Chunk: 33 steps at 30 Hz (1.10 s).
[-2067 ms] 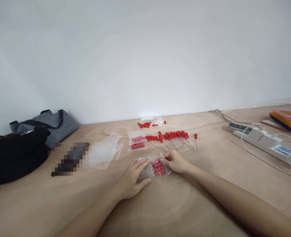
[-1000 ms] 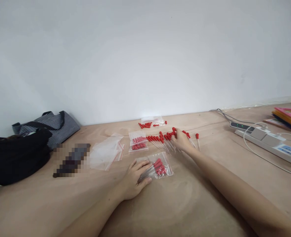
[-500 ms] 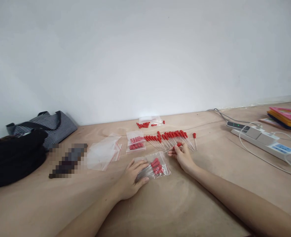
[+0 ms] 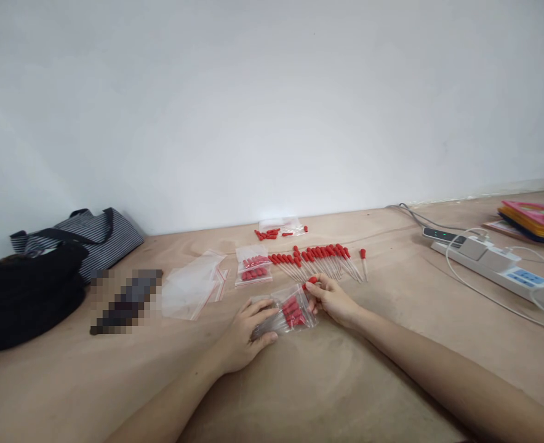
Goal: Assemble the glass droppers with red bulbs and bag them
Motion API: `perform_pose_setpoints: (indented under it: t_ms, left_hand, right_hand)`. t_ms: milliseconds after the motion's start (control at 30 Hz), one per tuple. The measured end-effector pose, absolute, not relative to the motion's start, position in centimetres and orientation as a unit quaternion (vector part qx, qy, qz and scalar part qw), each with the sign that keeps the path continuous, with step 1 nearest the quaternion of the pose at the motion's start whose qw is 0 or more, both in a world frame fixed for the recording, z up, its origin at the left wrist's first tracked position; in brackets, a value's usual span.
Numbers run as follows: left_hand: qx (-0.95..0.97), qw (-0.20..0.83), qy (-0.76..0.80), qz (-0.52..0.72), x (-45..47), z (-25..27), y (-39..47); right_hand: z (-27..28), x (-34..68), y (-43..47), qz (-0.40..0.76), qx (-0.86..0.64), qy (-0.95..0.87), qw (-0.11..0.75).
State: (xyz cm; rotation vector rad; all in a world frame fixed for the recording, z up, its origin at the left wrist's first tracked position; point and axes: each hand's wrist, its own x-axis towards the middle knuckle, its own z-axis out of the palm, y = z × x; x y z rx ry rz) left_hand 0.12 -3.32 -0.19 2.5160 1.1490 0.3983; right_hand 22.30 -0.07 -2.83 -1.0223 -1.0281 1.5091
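Note:
Under the spread fingers and thumb of my left hand [image 4: 252, 329], a clear zip bag [image 4: 282, 321] is pinned to the table. It contains several glass droppers, red bulbs toward its right-hand opening. My right hand [image 4: 335, 300] pinches a dropper [image 4: 309, 283] by the red bulb at the bag's opening; the tube is mostly hidden by the bag and fingers. Just beyond lies a row of loose droppers [image 4: 327, 255], bulbs pointing away, with a single dropper [image 4: 364, 261] apart at the right. A filled zip bag [image 4: 253, 271] rests behind my left hand.
Flat zip bags [image 4: 191, 289] overlap on the left, beside a pixelated dark object [image 4: 128, 301]. Loose red bulbs [image 4: 267, 234] and a plastic bag [image 4: 279, 223] lie near the wall. A power strip [image 4: 498, 264] with cables is right; a striped bag [image 4: 115, 240] and black bag [image 4: 36, 295] are far left.
My right hand has moved left with the dropper, bringing its bulb up to the bag's opening. My left hand stays on the bag.

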Motion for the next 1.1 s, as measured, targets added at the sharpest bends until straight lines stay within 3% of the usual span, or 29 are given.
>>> perform_pose_setpoints:
  t_ms: [200, 400, 767, 1100]
  left_hand:
    - [0.886, 0.170, 0.405, 0.149, 0.10, -0.10, -3.38]
    - [0.888, 0.168, 0.403, 0.147, 0.18, 0.04, -3.37]
    - [0.854, 0.224, 0.435, 0.178, -0.02, -0.61, -3.57]
    - [0.872, 0.163, 0.447, 0.113, 0.31, 0.17, -3.79]
  right_hand:
    - [-2.64, 22.27, 0.10, 0.607, -0.440, -0.534, 0.390]
    - [-2.84, 22.34, 0.43, 0.600, -0.449, -0.560, 0.351]
    - [-2.38, 21.79, 0.46, 0.590, -0.487, -0.542, 0.348]
    - [-2.81, 21.36, 0.53, 0.585, -0.492, -0.492, 0.415]
